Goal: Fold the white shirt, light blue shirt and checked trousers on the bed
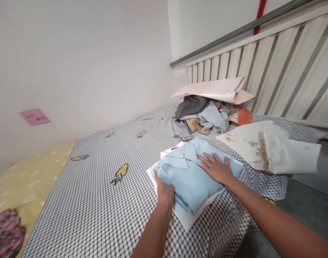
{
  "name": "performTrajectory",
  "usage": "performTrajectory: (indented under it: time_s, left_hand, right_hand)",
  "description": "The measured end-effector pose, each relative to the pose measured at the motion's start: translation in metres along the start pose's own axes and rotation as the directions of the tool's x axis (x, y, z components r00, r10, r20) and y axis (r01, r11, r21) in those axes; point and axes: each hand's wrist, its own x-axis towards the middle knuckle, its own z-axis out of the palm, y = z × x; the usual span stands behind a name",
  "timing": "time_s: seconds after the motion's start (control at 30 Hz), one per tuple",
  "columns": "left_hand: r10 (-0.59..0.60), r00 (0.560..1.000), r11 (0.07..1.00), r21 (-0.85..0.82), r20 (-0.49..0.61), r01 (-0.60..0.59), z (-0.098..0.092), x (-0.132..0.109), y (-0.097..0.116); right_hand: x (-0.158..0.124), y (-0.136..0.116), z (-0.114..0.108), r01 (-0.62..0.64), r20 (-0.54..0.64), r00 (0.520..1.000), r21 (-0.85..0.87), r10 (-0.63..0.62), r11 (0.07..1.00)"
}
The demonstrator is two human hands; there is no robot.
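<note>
Standing by the table, taking the shirt as clock centre, 12 pointing away from the person. Light-blue shirt (198,182) is folded flat, collar (177,159) toward 11. It sits on a white sheet (189,221), which pokes out along the 6-to-10 side. Past the collar, also at 11, a white piece with black lettering (169,151) sticks out

Left hand (165,190) on the shirt's edge at 8, index finger laid along it. Can't tell from here whether the thumb and fingers pinch the edge or just press it. Right hand (217,168) flat at 3, fingers spread wide, palm down on the cloth, gripping nothing

Under it all: black-and-white checked cloth (99,200) with yellow pineapples. At 12, a heap of clothes (213,116), grey, tan and pale blue, a pale pink sheet (209,87) lying on top. Orange piece (245,116) at 1, right end of the heap. At 2, white papers (248,143) with brown marks. Slatted panel (237,61) at 1, grey rail (228,38) above it. Yellow cloth (37,172) at 9, floral fabric (6,231) at 8 on it, pink note (34,117) on the wall at 10
</note>
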Motion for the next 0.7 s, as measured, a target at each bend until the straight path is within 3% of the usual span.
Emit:
performTrajectory:
  time_s: [0.07, 0.13, 0.2, 0.27, 0.3, 0.37, 0.4, 0.43, 0.47, 0.53, 0.57, 0.6, 0.63, 0.7]
  left_hand:
    - [0.172, 0.983, 0.972, 0.148, 0.066, -0.180, -0.005, -0.001, 0.009]
    - [0.270, 0.963, 0.902, 0.345, 0.018, -0.260, -0.015, 0.003, 0.018]
    - [0.250, 0.954, 0.867, 0.477, -0.167, -0.144, -0.027, 0.007, 0.025]
    - [0.176, 0.921, 0.864, 0.503, -0.349, 0.025, -0.033, 0.008, 0.034]
    - [0.159, 0.905, 0.864, 0.498, -0.396, 0.066, -0.033, 0.005, 0.040]
    - [0.254, 0.892, 0.827, 0.562, -0.374, 0.000, -0.022, -0.008, 0.053]
    - [0.361, 0.887, 0.770, 0.629, -0.289, -0.109, -0.013, -0.017, 0.059]
    - [0.480, 0.866, 0.674, 0.689, -0.137, -0.265, -0.004, -0.026, 0.064]
    - [0.574, 0.815, 0.542, 0.710, 0.079, -0.450, 0.005, -0.034, 0.067]
    - [0.585, 0.613, 0.286, 0.573, 0.530, -0.768, 0.017, -0.046, 0.063]
    - [0.522, 0.520, 0.236, 0.471, 0.676, -0.850, 0.018, -0.048, 0.056]
    - [0.445, 0.460, 0.226, 0.401, 0.768, -0.888, 0.017, -0.048, 0.045]
    - [0.376, 0.444, 0.239, 0.378, 0.813, -0.894, 0.013, -0.045, 0.032]
    - [0.259, 0.506, 0.254, 0.447, 0.823, -0.858, 0.002, -0.035, 0.006]
  right_hand:
    - [0.000, 0.000, 0.000, 0.001, -0.001, 1.000, -0.007, -0.001, 1.000]
    - [0.000, 0.000, 0.000, 0.007, 0.003, 1.000, 0.004, -0.007, 1.000]
    - [0.001, 0.000, 0.001, 0.011, 0.010, 1.000, 0.024, -0.011, 1.000]
    - [0.001, 0.000, 0.000, 0.006, 0.019, 1.000, 0.034, -0.007, 0.999]
    - [0.001, -0.001, -0.001, 0.002, 0.026, 1.000, 0.036, -0.003, 0.999]
    - [0.000, -0.002, -0.004, 0.000, 0.046, 0.999, 0.046, -0.002, 0.999]
    - [0.000, -0.003, -0.006, 0.002, 0.058, 0.998, 0.051, -0.005, 0.999]
    - [-0.001, -0.003, -0.008, 0.005, 0.066, 0.998, 0.056, -0.008, 0.998]
    - [-0.001, -0.004, -0.010, 0.008, 0.073, 0.997, 0.059, -0.012, 0.998]
    - [-0.001, -0.003, -0.013, 0.012, 0.078, 0.997, 0.060, -0.016, 0.998]
    - [-0.001, -0.003, -0.014, 0.013, 0.078, 0.997, 0.062, -0.018, 0.998]
    - [-0.001, -0.002, -0.015, 0.015, 0.078, 0.997, 0.066, -0.020, 0.998]
    - [-0.001, -0.001, -0.015, 0.016, 0.077, 0.997, 0.072, -0.022, 0.997]
    - [-0.001, -0.001, -0.014, 0.023, 0.073, 0.997, 0.092, -0.030, 0.995]
